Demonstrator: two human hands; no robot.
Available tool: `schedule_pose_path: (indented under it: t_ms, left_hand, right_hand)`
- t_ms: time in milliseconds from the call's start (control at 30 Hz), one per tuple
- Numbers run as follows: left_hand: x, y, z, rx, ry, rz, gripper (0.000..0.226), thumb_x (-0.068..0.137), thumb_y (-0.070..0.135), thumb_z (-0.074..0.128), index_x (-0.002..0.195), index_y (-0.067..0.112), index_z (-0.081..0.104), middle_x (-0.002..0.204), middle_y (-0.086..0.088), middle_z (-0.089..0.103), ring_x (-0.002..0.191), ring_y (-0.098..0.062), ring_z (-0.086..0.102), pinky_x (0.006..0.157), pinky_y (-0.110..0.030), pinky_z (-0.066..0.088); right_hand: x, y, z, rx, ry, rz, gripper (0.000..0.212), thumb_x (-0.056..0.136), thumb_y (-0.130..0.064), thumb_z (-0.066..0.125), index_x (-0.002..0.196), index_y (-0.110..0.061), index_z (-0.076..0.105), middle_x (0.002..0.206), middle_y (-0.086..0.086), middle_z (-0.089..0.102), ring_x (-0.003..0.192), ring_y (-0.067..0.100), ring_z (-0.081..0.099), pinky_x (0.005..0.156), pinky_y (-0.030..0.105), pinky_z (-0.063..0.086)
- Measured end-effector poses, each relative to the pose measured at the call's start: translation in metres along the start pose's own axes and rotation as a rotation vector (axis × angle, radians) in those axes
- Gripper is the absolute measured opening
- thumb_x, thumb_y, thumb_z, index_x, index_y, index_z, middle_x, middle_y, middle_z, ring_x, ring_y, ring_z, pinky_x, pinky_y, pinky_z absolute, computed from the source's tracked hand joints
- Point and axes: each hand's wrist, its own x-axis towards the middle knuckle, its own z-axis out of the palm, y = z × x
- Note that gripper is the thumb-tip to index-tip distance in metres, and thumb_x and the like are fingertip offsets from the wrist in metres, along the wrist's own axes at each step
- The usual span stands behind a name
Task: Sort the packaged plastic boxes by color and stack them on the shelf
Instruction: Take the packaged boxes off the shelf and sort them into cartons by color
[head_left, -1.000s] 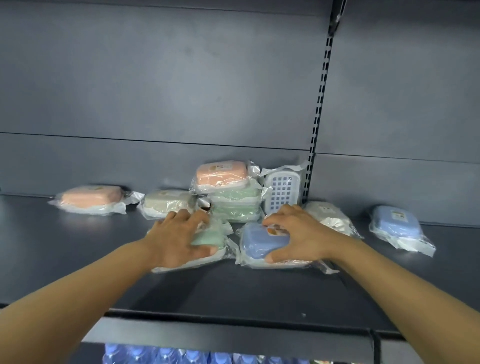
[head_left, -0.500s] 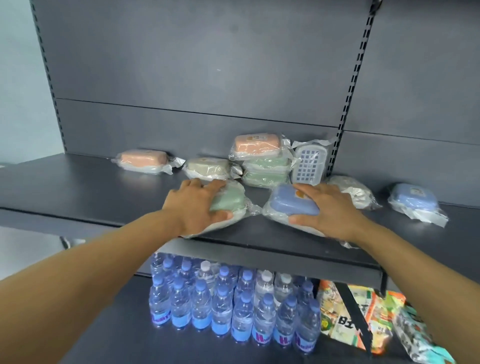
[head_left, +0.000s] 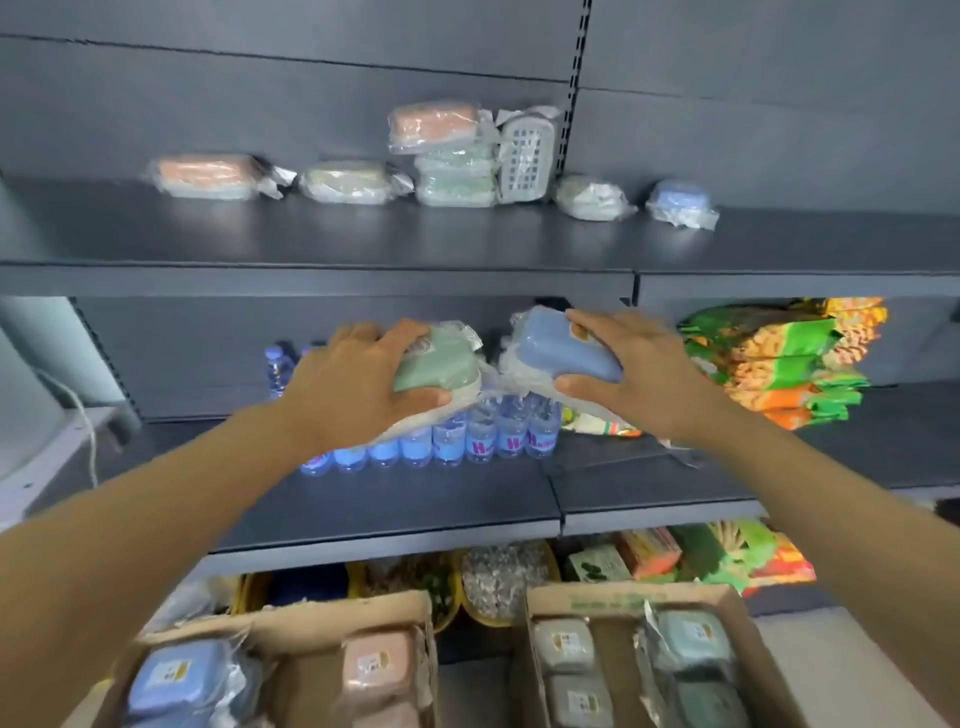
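Left hand is gripping a green packaged box, fingers curled over the top and thumb underneath. Right hand is gripping a blue packaged box the same way, thumb under, fingers over the top. Both boxes are being held in the air in front of the shelving, below the top shelf, tilted, plastic wraps nearly touching each other.

On the top shelf, along the back wall: an orange box sitting at left, a pale green box beside it, then a stack of two green boxes carrying an orange box on top. A white perforated box is leaning upright against that stack. Further right, a whitish box lying tilted, then a blue box.

Middle shelf is holding water bottles behind the hands and snack bags at right.

Below, two cardboard cartons: left carton holding blue and pink boxes, right carton holding grey and teal ones.
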Motion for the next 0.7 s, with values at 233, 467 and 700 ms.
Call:
schedule_pose_path:
  t_ms: [233, 467, 700]
  left_hand:
    - [-0.06, 0.035, 0.099, 0.01, -0.277, 0.04, 0.093, 0.06, 0.083, 0.025, 0.14, 0.036, 0.029, 0.13, 0.001, 0.047, 0.124, -0.024, 0.04, 0.094, -0.041, 0.043]
    - [-0.087, 0.095, 0.199, 0.024, -0.431, 0.036, 0.07, 0.081, 0.064, 0.053, 0.14, 0.037, 0.025, 0.134, -0.001, 0.043, 0.123, -0.023, 0.039, 0.099, -0.038, 0.04]
    - [-0.088, 0.165, 0.268, 0.005, -0.491, 0.063, 0.07, 0.08, 0.061, 0.056, 0.138, 0.038, 0.023, 0.133, 0.0, 0.04, 0.121, -0.022, 0.038, 0.098, -0.041, 0.041]
  right_hand:
    - [-0.11, 0.054, 0.068, -0.087, -0.221, 0.138, 0.093, 0.067, -0.083, 0.031, 0.144, -0.031, 0.035, 0.13, 0.004, 0.053, 0.121, 0.031, 0.045, 0.1, 0.048, 0.037]
    - [-0.199, 0.14, 0.096, -0.15, -0.289, 0.262, 0.092, 0.067, -0.08, 0.025, 0.141, -0.029, 0.042, 0.126, 0.006, 0.056, 0.118, 0.032, 0.049, 0.1, 0.045, 0.037]
    - [-0.255, 0.22, 0.092, -0.189, -0.275, 0.428, 0.089, 0.063, -0.075, 0.025, 0.137, -0.03, 0.044, 0.123, 0.008, 0.053, 0.116, 0.033, 0.045, 0.094, 0.042, 0.035]
